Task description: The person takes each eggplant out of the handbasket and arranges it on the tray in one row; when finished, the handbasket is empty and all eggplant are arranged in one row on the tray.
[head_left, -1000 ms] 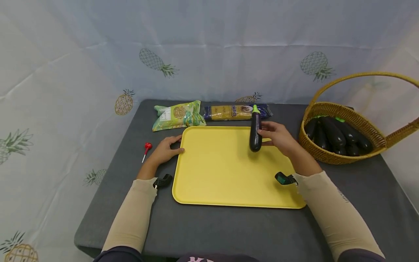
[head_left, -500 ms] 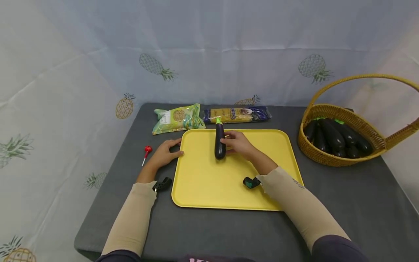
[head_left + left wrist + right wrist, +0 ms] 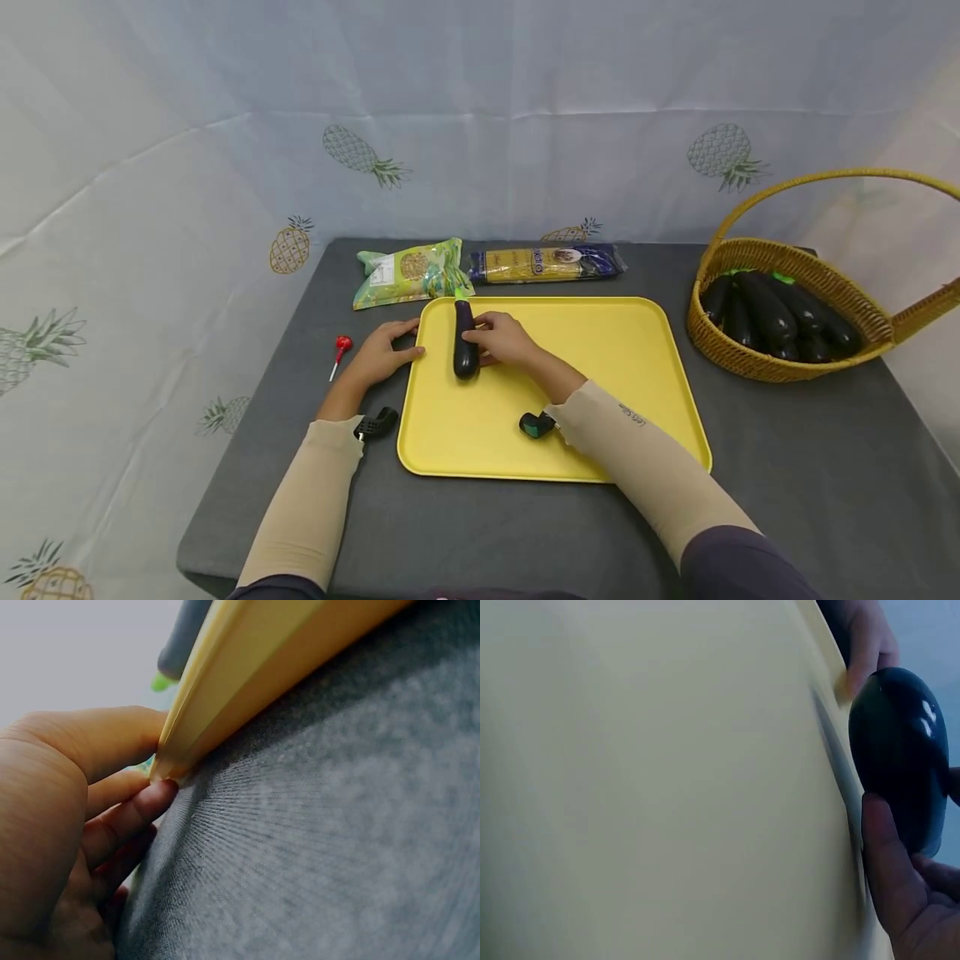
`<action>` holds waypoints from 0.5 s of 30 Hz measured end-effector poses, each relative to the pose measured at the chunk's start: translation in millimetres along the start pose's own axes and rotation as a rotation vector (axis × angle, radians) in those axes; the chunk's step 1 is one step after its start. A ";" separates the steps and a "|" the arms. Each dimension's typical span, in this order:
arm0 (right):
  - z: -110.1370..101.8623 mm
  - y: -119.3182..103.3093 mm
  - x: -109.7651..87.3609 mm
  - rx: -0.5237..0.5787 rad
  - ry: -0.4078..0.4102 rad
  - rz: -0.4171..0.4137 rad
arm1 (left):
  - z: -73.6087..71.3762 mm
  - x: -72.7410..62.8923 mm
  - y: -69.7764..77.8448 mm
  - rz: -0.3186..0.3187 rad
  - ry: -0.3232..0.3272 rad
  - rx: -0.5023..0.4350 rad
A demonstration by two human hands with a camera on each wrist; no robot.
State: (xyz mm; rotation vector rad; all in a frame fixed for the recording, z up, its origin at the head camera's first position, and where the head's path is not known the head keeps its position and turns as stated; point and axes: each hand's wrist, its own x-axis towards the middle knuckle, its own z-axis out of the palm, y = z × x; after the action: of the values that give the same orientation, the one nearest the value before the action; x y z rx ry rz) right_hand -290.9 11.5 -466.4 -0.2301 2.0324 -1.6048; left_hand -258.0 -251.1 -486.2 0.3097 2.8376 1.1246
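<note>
In the head view, my right hand (image 3: 508,340) holds a dark purple eggplant (image 3: 465,346) with a green cap over the left part of a yellow tray (image 3: 600,358). The right wrist view has the eggplant (image 3: 900,742) between thumb and fingers, its round end toward the camera, apart from the tray surface. My left hand (image 3: 377,354) is at the tray's left edge. From the left wrist, the thumb lies on the tray's rim (image 3: 225,690) and the fingertips sit at its underside, pinching the edge.
Behind the tray lie a green snack bag (image 3: 412,271) and a pack of spaghetti (image 3: 543,262). A red lollipop (image 3: 342,343) is left of my left hand. At the right stands a wicker basket (image 3: 750,367) with a tall handle, holding several eggplants (image 3: 765,312).
My right hand has carried the eggplant leftward across the tray, from its right half to near its left edge. The left hand has stayed at the tray's edge.
</note>
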 end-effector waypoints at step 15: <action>27.4 -14.1 5.7 -0.341 0.088 -0.006 | -0.1 0.5 3.3 -0.008 0.001 0.003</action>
State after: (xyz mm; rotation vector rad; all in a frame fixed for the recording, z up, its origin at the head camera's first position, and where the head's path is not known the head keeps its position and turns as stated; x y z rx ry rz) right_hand -284.6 -18.3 -458.9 -0.2928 2.3689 -1.2821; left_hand -258.0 -248.6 -483.9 0.2974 2.8388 1.1191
